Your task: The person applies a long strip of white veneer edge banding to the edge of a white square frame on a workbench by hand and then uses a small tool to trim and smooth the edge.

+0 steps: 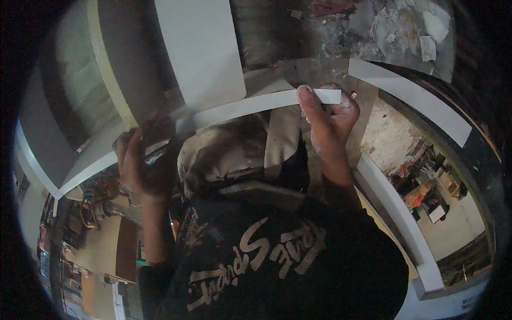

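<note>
A long, narrow white strip [245, 106] stretches across in front of my body, slightly bowed. My right hand [333, 114] is closed on it near its right end, the thumb pressed on top and the fingers curled behind. White dust or paste coats that thumb and the fingertips. At the strip's left end is my left hand [141, 154], raised and in shadow. Its fingers are dark and smeared, so their grip on the strip is unclear. Something dark with a pale edge shows beside that palm, too dim to name.
A wide white panel [205, 48] stands ahead, beside dark grey panels [130, 48] at the left. Another white strip [410, 96] lies on a dark surface at the right. Scraps and white residue cover the far surface [368, 42]. Tools and clutter [426, 194] lie at the lower right.
</note>
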Tool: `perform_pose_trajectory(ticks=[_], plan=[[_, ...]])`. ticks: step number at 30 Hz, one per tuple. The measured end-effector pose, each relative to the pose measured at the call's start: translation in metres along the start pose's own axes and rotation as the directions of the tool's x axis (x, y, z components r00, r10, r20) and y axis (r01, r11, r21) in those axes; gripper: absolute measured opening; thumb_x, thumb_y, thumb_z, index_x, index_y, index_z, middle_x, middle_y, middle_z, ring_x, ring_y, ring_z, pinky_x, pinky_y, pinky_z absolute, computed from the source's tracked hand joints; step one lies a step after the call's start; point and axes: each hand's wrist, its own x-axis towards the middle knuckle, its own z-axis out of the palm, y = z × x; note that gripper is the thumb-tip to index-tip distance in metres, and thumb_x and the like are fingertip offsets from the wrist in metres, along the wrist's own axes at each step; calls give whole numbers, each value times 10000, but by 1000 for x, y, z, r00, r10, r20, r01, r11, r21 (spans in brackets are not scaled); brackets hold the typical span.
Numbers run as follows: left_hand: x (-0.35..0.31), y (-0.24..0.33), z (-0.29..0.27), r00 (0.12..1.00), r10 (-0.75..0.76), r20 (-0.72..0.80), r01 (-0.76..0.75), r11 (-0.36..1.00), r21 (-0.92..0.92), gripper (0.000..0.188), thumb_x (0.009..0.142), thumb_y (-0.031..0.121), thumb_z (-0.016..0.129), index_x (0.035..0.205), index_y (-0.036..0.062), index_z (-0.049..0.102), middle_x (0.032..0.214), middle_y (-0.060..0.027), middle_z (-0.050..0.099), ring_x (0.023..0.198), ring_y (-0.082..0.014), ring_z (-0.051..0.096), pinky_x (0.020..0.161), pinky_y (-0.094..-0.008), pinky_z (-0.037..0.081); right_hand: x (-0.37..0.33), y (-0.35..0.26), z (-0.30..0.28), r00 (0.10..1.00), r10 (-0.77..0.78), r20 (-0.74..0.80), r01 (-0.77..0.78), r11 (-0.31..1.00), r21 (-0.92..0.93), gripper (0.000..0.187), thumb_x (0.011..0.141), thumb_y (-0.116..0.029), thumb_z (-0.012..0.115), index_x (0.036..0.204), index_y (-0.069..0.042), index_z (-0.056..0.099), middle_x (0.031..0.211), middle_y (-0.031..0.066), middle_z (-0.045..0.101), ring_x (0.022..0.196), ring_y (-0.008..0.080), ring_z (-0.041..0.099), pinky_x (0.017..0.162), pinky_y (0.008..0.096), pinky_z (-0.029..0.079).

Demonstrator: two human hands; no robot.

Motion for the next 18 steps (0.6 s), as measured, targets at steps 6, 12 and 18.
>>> perform_pose_trajectory(ticks=[6, 12, 18], plan=[[3, 3, -1, 999, 11, 33, -13, 999, 43, 512, 616, 15, 869, 1084, 20, 661, 992, -127, 703, 890, -264, 671, 799, -362, 547, -1, 3, -1, 1000, -5, 12, 6, 1000, -26, 154, 834, -94, 750, 794, 8, 642, 757, 24, 660, 685, 66, 578, 605, 236, 452], [4, 4, -5, 993, 66, 93, -72, 995, 72, 534, 633, 48, 872, 1112, 33, 637, 1023, -112, 701, 958, -273, 651, 833, -354, 533, 1, 8, 3, 998, -56, 16, 57, 998, -42, 165, 853, -97, 727, 755, -36, 609, 673, -6, 599, 572, 37, 492, 507, 203, 362], [-2, 9, 8, 996, 90, 21, -91, 994, 67, 488, 677, 115, 862, 1104, 61, 633, 1045, -109, 697, 950, -306, 643, 840, -400, 518, 1, 14, 4, 995, 101, -18, -100, 994, 48, 320, 784, -181, 802, 977, 10, 631, 929, 57, 652, 827, 109, 593, 733, 277, 479]])
